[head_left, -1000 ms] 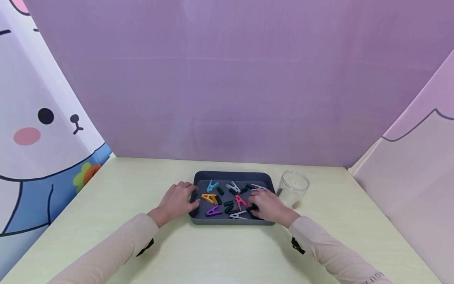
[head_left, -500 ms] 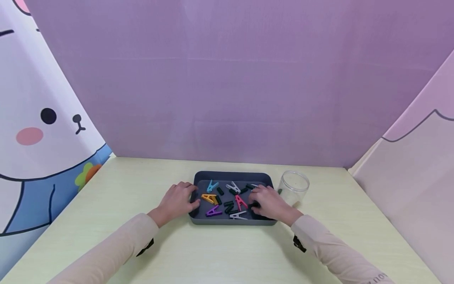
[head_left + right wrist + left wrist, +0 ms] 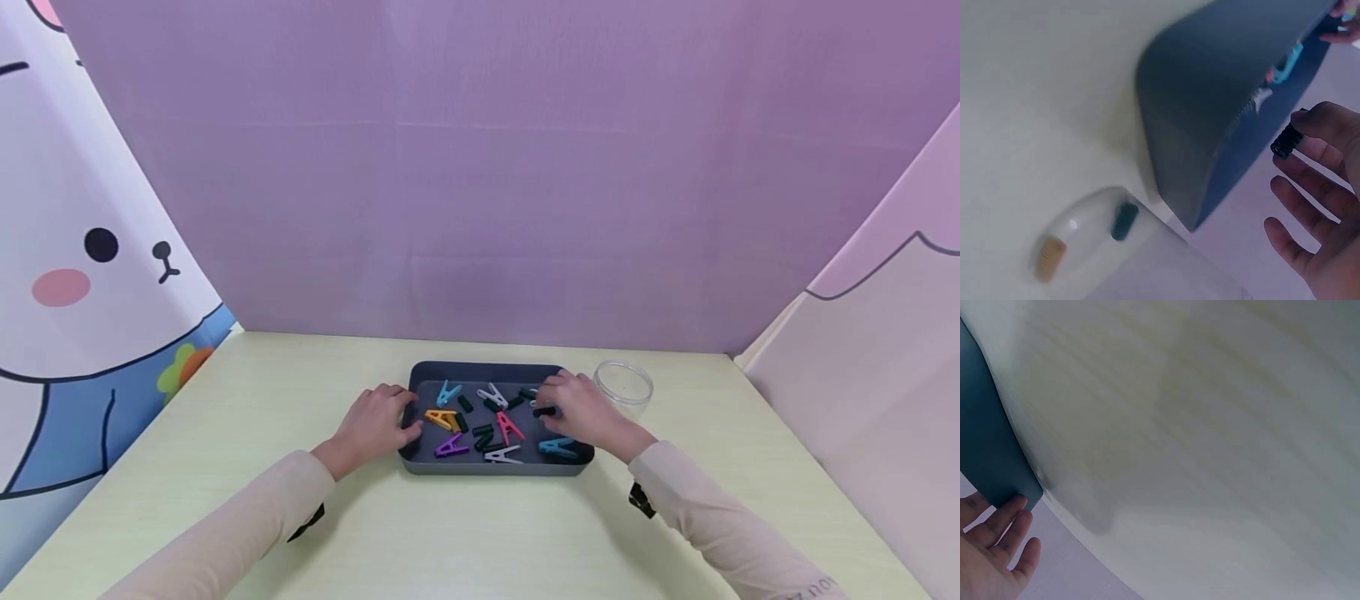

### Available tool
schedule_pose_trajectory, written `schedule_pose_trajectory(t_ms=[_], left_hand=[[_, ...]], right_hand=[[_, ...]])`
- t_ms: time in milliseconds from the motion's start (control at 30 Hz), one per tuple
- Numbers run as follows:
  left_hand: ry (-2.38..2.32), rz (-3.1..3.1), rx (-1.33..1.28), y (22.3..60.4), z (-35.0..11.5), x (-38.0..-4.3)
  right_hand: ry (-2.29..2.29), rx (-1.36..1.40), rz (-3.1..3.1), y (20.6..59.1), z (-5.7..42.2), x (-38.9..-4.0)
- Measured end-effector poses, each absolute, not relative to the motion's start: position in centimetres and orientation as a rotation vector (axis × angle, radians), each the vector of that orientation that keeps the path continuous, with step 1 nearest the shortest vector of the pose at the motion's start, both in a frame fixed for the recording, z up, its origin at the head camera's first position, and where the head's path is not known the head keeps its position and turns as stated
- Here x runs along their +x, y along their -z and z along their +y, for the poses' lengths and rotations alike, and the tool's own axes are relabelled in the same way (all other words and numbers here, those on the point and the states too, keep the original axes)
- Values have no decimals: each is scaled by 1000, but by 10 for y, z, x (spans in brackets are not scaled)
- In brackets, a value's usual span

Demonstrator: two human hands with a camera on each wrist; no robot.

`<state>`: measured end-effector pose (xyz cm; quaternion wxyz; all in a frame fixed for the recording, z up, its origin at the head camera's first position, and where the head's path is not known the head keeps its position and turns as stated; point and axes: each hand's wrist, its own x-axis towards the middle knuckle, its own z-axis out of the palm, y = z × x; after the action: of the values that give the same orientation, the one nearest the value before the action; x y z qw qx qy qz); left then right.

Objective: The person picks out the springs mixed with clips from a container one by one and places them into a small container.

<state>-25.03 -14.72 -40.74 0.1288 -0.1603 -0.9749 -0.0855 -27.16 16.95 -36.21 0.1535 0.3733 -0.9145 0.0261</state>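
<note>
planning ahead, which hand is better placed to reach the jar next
Right, probably: the right hand pinches a black piece near the jar, while the left hand touches the left end of the tray, farther off.

Lettering [image 3: 816, 588] on right sleeve [image 3: 712, 517], apparently illegible

A purple backdrop [image 3: 487, 175] and cartoon-printed panel [image 3: 97, 325] border the pale table [image 3: 472, 533].

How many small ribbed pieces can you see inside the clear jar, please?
2: in the right wrist view, a dark green piece lies in the jar nearer the tray, and a tan piece lies farther from it. More may be hidden.
</note>
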Motion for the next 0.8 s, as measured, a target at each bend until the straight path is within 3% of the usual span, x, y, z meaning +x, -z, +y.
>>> schedule_pose_trajectory(t_ms=[800], left_hand=[[236, -2829, -475, 412, -149, -254]], right_hand=[[-244, 906, -2526, 323, 207, -282]])
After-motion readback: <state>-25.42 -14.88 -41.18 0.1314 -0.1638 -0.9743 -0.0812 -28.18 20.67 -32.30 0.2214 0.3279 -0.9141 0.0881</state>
